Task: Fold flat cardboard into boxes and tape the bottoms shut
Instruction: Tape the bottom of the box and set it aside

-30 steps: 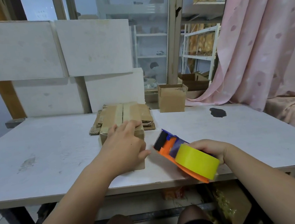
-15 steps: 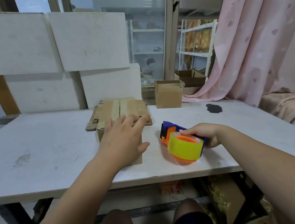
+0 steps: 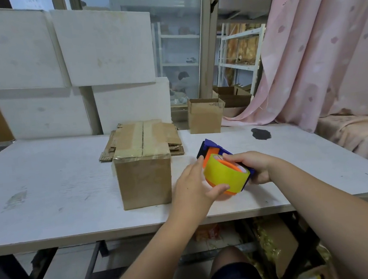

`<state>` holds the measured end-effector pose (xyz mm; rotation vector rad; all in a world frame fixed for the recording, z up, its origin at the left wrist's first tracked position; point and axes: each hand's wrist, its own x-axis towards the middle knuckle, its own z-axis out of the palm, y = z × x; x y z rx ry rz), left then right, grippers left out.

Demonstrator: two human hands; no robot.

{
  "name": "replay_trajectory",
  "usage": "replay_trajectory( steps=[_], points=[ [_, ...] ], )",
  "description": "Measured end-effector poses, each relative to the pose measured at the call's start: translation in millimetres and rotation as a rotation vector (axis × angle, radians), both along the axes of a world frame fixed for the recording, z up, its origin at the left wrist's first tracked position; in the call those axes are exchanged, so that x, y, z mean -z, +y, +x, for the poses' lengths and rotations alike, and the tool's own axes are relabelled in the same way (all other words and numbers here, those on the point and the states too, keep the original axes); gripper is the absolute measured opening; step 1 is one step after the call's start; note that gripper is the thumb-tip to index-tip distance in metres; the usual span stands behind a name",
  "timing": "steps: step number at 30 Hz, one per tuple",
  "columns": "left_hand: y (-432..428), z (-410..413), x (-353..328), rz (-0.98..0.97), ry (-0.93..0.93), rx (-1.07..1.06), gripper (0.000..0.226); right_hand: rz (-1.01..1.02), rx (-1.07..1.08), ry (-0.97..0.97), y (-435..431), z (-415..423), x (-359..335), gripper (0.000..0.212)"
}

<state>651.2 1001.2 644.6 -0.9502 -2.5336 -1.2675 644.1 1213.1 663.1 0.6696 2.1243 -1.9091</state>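
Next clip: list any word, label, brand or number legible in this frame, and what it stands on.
No text can be read anywhere in this frame.
Dark printed marks along the top edge of the open cardboard box: too blurred to read.
No lettering shows on the taped box or the tape dispenser.

Head-worn camera looks forward and down, close over the table (image 3: 48,173).
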Motion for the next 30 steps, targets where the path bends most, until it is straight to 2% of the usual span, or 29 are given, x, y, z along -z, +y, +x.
replay_trajectory(
  steps=[5,9,14,18,21,24,28,30],
  points=[
    [10,-1,2,0.243,-0.091,-0.016,0.033,-0.038,0.005,0.037,2,8,0,0.048],
    [13,1,-1,0.255,-0.05,-0.067,0.01,-0.066,0.029,0.047,2,13,1,0.043],
    [21,6,-7,0.05,0.089,-0.11,0.017,-0.109,0.083,0.073,-1,16,5,0.046],
    [23,6,-15,-0.047,0.141,-0.156,0.017,-0.173,0.13,0.09,-3,22,3,0.04],
    [21,0,-26,-0.09,0.177,-0.19,0.01,-0.235,0.144,0.14,-6,27,5,0.049],
    [22,2,-37,-0.223,0.245,-0.162,0.015,-0.305,0.144,0.237,-10,33,9,0.057],
    [25,3,-52,-0.17,0.27,-0.109,0.008,-0.527,0.071,0.31,-18,44,16,0.048],
    [24,-2,-58,-0.126,0.228,-0.078,0.01,-0.559,0.067,0.32,-21,46,16,0.048]
  ],
)
